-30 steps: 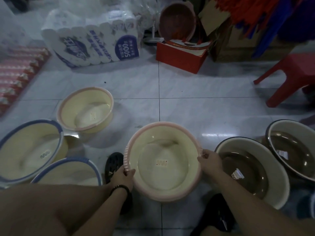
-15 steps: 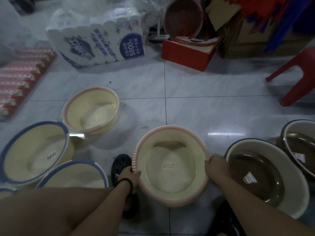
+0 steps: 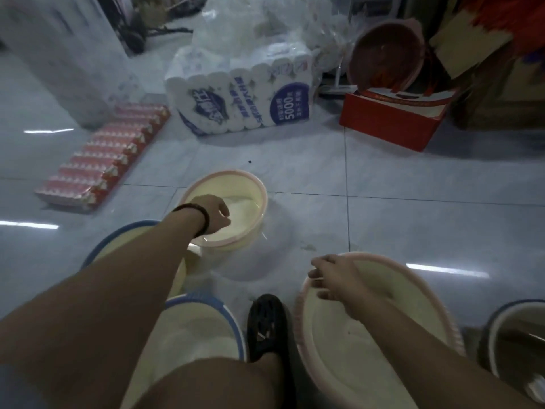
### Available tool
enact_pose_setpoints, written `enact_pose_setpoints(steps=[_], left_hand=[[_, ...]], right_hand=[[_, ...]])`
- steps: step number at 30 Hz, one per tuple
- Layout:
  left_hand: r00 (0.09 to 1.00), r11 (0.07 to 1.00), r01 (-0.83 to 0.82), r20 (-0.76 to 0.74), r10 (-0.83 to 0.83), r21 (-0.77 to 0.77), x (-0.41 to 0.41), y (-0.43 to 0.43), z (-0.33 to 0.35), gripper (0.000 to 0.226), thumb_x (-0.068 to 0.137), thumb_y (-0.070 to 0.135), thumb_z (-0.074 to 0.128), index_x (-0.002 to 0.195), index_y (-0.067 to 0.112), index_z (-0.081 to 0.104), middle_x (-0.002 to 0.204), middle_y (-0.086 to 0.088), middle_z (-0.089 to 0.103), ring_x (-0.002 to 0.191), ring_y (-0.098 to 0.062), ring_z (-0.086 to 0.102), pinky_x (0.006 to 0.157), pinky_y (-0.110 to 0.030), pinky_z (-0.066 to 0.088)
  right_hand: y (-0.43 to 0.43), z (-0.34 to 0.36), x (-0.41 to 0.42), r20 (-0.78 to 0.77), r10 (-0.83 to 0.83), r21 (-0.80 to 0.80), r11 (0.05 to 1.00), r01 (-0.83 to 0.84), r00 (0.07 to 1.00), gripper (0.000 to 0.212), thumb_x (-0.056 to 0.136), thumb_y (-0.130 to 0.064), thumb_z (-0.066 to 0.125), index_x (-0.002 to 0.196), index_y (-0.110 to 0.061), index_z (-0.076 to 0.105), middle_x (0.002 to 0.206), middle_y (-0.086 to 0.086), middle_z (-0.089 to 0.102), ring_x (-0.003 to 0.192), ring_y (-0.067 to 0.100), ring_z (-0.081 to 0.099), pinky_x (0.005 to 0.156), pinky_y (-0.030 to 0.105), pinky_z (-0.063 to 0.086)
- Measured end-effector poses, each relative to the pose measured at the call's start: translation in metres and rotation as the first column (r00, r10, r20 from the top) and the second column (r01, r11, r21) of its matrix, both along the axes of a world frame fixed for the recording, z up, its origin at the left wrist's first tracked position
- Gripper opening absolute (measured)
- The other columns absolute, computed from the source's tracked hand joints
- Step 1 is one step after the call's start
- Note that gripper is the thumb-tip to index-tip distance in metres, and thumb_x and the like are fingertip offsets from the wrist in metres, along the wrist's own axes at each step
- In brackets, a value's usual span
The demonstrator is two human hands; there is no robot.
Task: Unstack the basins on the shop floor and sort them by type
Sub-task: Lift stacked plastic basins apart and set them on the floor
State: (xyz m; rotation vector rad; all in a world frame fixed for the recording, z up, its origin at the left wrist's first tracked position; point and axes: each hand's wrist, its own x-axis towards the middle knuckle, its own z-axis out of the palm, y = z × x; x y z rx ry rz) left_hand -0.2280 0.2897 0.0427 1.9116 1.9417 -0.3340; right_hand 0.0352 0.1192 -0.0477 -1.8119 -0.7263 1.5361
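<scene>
A small cream basin with a pink rim (image 3: 259, 191) stands on the tiled floor in the middle of the head view. My left hand (image 3: 213, 214), with a dark band on the wrist, reaches over its near rim into it; its fingers point down and their grip is hidden. A large cream basin with a ribbed pink rim (image 3: 413, 286) sits at lower right. My right hand (image 3: 327, 278) holds that basin's far left rim. Two blue-rimmed cream basins (image 3: 206, 302) lie at lower left, partly under my left arm.
A dark-rimmed basin (image 3: 495, 314) shows at the right edge. My black shoe (image 3: 265, 326) stands between the basins. Behind are a toilet-paper pack (image 3: 244, 104), a red box (image 3: 392, 122), a brown basin (image 3: 386, 54) and red packets (image 3: 103, 169) on the left.
Both hands let go of the large pink-rimmed basin's sides. My left hand went forward into the small basin, my right hand crossed to the large basin's left rim, and the view swung left.
</scene>
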Motion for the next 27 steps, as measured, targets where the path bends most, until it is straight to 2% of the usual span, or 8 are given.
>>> enact_pose_setpoints(steps=[3,8,11,15,17,20,24,27], left_hand=[[1.000,0.999,0.020,-0.003,-0.020,0.041,-0.020,0.017,-0.055,0.028,0.090,0.033,0.072,0.118,0.030,0.067,0.129,0.000,0.065,0.113,-0.023,0.061,0.098,-0.034,0.051],[0.989,0.995,0.067,-0.127,-0.076,-0.074,-0.034,0.037,-0.164,0.060,0.089,0.028,0.067,0.144,0.026,0.044,0.142,-0.005,0.052,0.129,-0.030,0.052,0.105,-0.044,0.048],[0.967,0.991,0.078,-0.234,-0.102,-0.112,-0.038,0.036,-0.205,0.049,0.091,0.020,0.062,0.137,0.022,0.045,0.137,-0.004,0.055,0.126,-0.029,0.054,0.101,-0.047,0.048],[0.903,0.971,0.238,-0.367,-0.223,-0.002,-0.039,0.032,-0.221,0.036,0.092,0.010,0.055,0.124,0.026,0.050,0.123,0.000,0.060,0.114,-0.029,0.056,0.099,-0.049,0.042],[0.903,0.950,0.307,-0.333,-0.271,0.059,-0.034,0.025,-0.221,0.032,0.092,0.008,0.056,0.118,0.026,0.050,0.115,-0.001,0.060,0.103,-0.028,0.056,0.085,-0.043,0.047],[0.941,0.932,0.306,-0.211,-0.266,0.192,-0.011,0.019,-0.194,0.023,0.090,0.007,0.056,0.101,0.025,0.045,0.104,-0.002,0.061,0.085,-0.027,0.051,0.067,-0.039,0.042],[0.967,0.946,0.252,-0.016,-0.254,0.205,0.034,0.009,-0.123,0.017,0.092,0.020,0.060,0.101,0.026,0.047,0.107,0.001,0.062,0.094,-0.030,0.062,0.067,-0.036,0.040],[0.955,0.938,0.242,0.111,-0.276,0.249,0.073,-0.020,-0.066,0.021,0.092,0.029,0.064,0.094,0.029,0.042,0.097,0.005,0.061,0.084,-0.025,0.057,0.066,-0.034,0.042]], right_hand=[[0.038,-0.010,-0.026,-0.071,-0.040,-0.030,0.999,0.038,0.997,0.014,0.105,-0.020,0.059,0.104,-0.010,0.069,0.098,0.022,0.073,0.079,0.028,0.067,0.066,0.037,0.052],[0.059,-0.043,-0.065,0.026,0.048,-0.051,0.998,-0.047,0.998,0.017,0.104,-0.017,0.059,0.099,-0.004,0.070,0.085,0.015,0.073,0.069,0.026,0.066,0.060,0.035,0.048],[0.053,-0.064,-0.083,0.014,0.158,-0.103,0.982,-0.156,0.987,0.017,0.103,-0.020,0.061,0.096,-0.009,0.072,0.082,0.011,0.076,0.068,0.024,0.069,0.053,0.030,0.048],[0.050,-0.076,-0.089,-0.025,0.189,-0.156,0.969,-0.190,0.982,0.015,0.100,-0.006,0.057,0.096,-0.008,0.071,0.077,0.011,0.073,0.064,0.022,0.064,0.048,0.026,0.042],[0.049,-0.075,-0.090,-0.002,0.179,-0.146,0.973,-0.177,0.984,0.015,0.098,-0.003,0.057,0.093,-0.009,0.071,0.076,0.011,0.073,0.061,0.021,0.064,0.046,0.024,0.042],[0.049,-0.058,-0.086,-0.024,0.166,-0.103,0.980,-0.168,0.986,0.012,0.096,-0.005,0.062,0.093,-0.011,0.071,0.076,0.011,0.072,0.060,0.019,0.065,0.049,0.027,0.045],[0.045,-0.013,-0.063,-0.015,0.117,0.052,0.992,-0.116,0.993,0.010,0.095,-0.012,0.070,0.104,-0.016,0.071,0.090,0.012,0.074,0.070,0.025,0.071,0.064,0.042,0.057],[0.035,0.031,-0.036,-0.021,-0.072,0.118,0.990,0.074,0.997,0.021,0.100,-0.019,0.069,0.120,-0.018,0.065,0.101,0.010,0.071,0.089,0.027,0.072,0.072,0.039,0.060]])
